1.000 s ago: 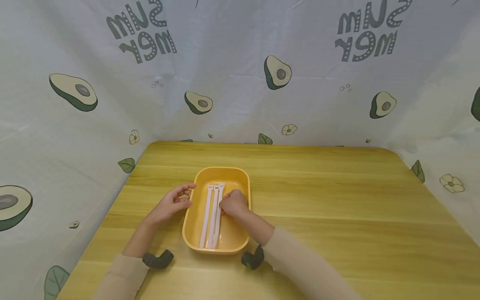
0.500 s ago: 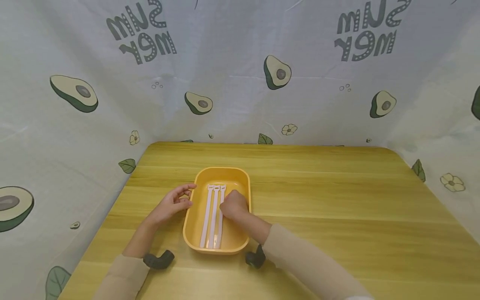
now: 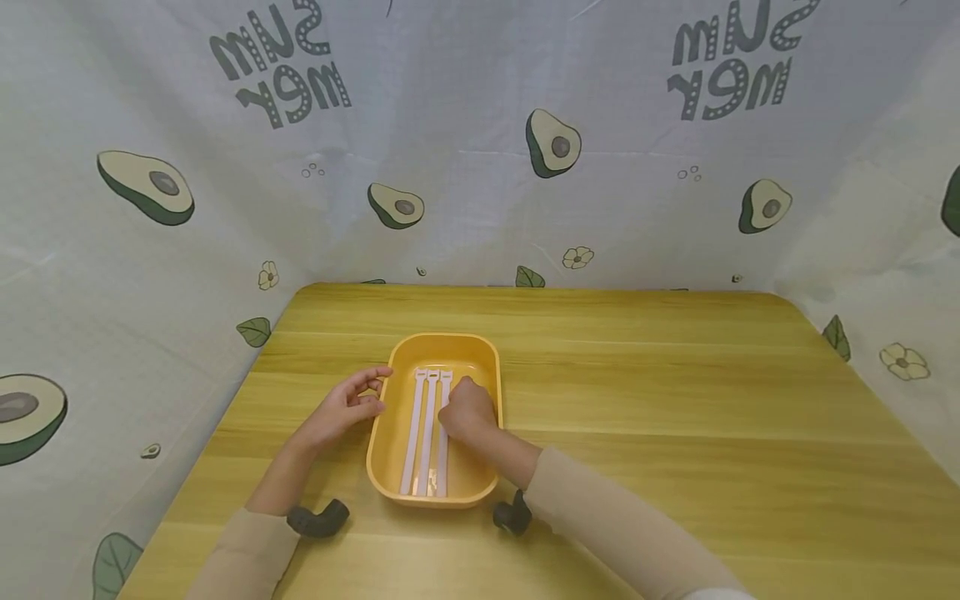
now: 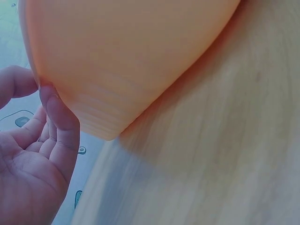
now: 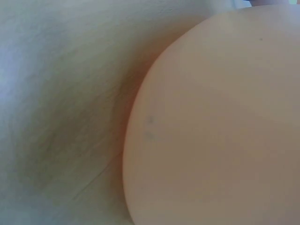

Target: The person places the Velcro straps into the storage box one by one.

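Three pale pink cable ties with slotted heads lie lengthwise, side by side, in the yellow tray (image 3: 470,492): the left tie (image 3: 413,433), the middle tie (image 3: 427,433) and the right tie (image 3: 442,467). My right hand (image 3: 471,412) reaches into the tray and pinches the right tie about its middle; its fingertips are hidden in the head view. At the tray's left side, my left hand (image 3: 347,408) pinches the rim between thumb and finger, as the left wrist view also shows. The right wrist view is mostly filled by the tray's outer wall (image 5: 211,117).
The tray stands on a wood-grain table (image 3: 675,400), left of its middle. A pale curtain (image 3: 465,167) with avocado prints hangs behind the table and along its sides. A dark curved device (image 3: 318,519) sits on the left wrist, a similar device (image 3: 513,513) on the right.
The right cable tie's lower end has swung to the right, away from the middle tie, and now lies nearly parallel to the others. My left hand has stayed on the rim.
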